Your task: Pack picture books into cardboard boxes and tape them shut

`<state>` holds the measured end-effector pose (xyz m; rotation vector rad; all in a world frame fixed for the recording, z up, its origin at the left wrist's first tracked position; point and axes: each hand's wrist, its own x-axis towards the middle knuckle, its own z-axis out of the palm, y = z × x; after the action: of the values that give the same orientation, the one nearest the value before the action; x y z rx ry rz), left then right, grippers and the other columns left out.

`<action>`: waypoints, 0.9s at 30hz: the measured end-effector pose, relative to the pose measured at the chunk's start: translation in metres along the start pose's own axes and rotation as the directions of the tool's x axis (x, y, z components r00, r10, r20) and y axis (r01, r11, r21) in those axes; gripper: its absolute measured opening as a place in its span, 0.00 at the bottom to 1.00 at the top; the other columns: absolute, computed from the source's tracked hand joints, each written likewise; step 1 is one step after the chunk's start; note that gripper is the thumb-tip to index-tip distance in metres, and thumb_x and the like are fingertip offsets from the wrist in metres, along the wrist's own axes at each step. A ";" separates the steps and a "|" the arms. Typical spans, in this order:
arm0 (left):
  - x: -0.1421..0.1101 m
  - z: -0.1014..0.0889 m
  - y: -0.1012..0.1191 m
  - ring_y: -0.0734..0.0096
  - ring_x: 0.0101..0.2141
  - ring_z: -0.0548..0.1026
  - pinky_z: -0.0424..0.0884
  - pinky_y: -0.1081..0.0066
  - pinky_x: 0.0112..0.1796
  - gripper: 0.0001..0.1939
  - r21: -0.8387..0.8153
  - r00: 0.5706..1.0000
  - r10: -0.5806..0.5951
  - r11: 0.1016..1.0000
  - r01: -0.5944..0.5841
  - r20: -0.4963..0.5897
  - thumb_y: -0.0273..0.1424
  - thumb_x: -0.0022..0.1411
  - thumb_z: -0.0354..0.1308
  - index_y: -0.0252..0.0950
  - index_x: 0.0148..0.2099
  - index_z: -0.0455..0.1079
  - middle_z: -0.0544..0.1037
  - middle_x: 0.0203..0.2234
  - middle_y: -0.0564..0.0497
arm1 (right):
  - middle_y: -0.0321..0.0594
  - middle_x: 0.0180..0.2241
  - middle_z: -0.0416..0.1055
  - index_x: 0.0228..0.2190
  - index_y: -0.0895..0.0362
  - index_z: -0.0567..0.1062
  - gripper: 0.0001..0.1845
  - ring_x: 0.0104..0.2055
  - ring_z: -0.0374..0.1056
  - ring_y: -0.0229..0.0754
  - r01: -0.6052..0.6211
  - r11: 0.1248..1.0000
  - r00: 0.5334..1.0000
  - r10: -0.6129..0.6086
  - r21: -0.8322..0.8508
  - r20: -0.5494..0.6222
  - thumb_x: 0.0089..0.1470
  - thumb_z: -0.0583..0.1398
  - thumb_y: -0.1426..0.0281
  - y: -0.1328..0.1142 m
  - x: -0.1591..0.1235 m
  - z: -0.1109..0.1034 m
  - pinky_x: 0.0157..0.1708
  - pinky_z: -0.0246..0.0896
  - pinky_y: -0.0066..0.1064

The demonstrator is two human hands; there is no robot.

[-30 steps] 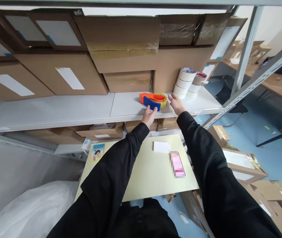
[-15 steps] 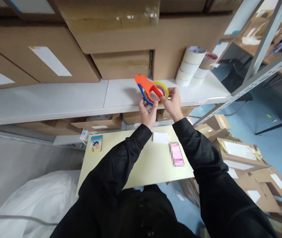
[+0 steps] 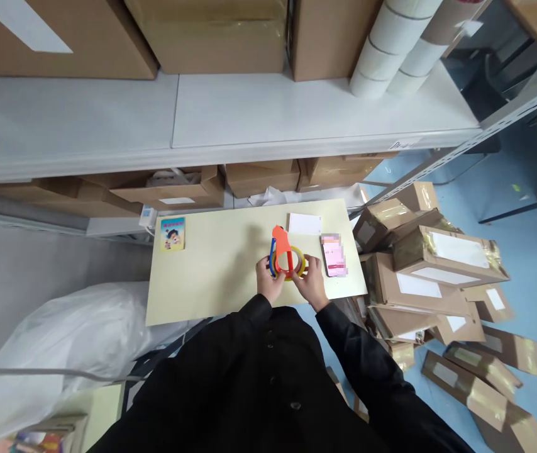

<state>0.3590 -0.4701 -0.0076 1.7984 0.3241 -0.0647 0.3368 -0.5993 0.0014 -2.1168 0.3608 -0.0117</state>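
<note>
An orange and blue tape dispenser (image 3: 281, 241) with a yellow-edged tape roll on it is held between both my hands above the table (image 3: 212, 270). My left hand (image 3: 269, 281) grips its left, blue side, and my right hand (image 3: 313, 282) has the right side of the roll between thumb and fingers. Just right of my right hand lies a phone (image 3: 333, 255) with a pink screen, partly pixelated. A small white box or pad (image 3: 305, 224) rests behind the dispenser. A booklet (image 3: 173, 234) with a cartoon cover is at the table's left end.
A white shelf (image 3: 268, 113) runs across in front, bearing cardboard boxes and stacked tape rolls (image 3: 391, 50). Open cartons (image 3: 174, 189) stand on the level beneath. Several taped parcels (image 3: 452, 251) are heaped on the floor at right. A white plastic bag (image 3: 75, 321) bulges at left.
Both hands took hold of the tape dispenser, lifted it off the shelf and brought it back over the table, close to my body. My view has tilted downward.
</note>
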 end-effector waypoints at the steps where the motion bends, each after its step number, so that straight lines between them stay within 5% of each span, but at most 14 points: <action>1: -0.002 0.000 -0.012 0.65 0.42 0.71 0.72 0.64 0.40 0.26 0.063 1.000 -0.026 0.998 0.026 0.005 0.21 0.43 0.61 0.33 0.47 0.62 0.67 0.43 0.43 | 0.50 0.46 0.60 0.48 0.58 0.62 0.28 0.36 0.68 0.43 -0.035 0.999 0.999 0.035 -0.018 0.019 0.47 0.60 0.61 0.012 -0.005 0.007 0.31 0.72 0.39; 5: 0.000 0.006 -0.040 0.68 0.37 0.72 0.71 0.62 0.42 0.24 0.204 0.993 -0.099 0.975 0.086 0.057 0.20 0.42 0.62 0.33 0.44 0.65 0.68 0.39 0.47 | 0.50 0.44 0.64 0.47 0.59 0.63 0.26 0.39 0.68 0.46 -0.095 0.989 0.994 0.099 -0.114 0.034 0.47 0.60 0.61 0.044 -0.012 0.021 0.34 0.70 0.39; 12: 0.014 0.025 -0.059 0.66 0.40 0.72 0.70 0.62 0.45 0.24 0.310 0.985 -0.148 0.944 0.112 0.093 0.21 0.45 0.61 0.33 0.47 0.65 0.69 0.39 0.46 | 0.52 0.45 0.65 0.47 0.61 0.63 0.26 0.44 0.67 0.50 -0.132 0.974 0.990 0.138 -0.186 0.017 0.47 0.59 0.63 0.063 0.004 0.029 0.39 0.67 0.42; 27: 0.019 0.024 -0.075 0.62 0.46 0.73 0.70 0.63 0.46 0.35 0.143 0.942 -0.250 0.965 0.222 0.224 0.28 0.46 0.65 0.31 0.57 0.60 0.70 0.49 0.37 | 0.60 0.53 0.59 0.59 0.65 0.54 0.39 0.51 0.65 0.53 -0.204 0.970 0.971 0.217 -0.130 0.100 0.52 0.55 0.57 0.086 0.010 0.032 0.49 0.62 0.47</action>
<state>0.3616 -0.4731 -0.0887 1.8353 0.3667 -0.4769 0.3292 -0.6184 -0.0890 -2.1746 0.5276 0.2598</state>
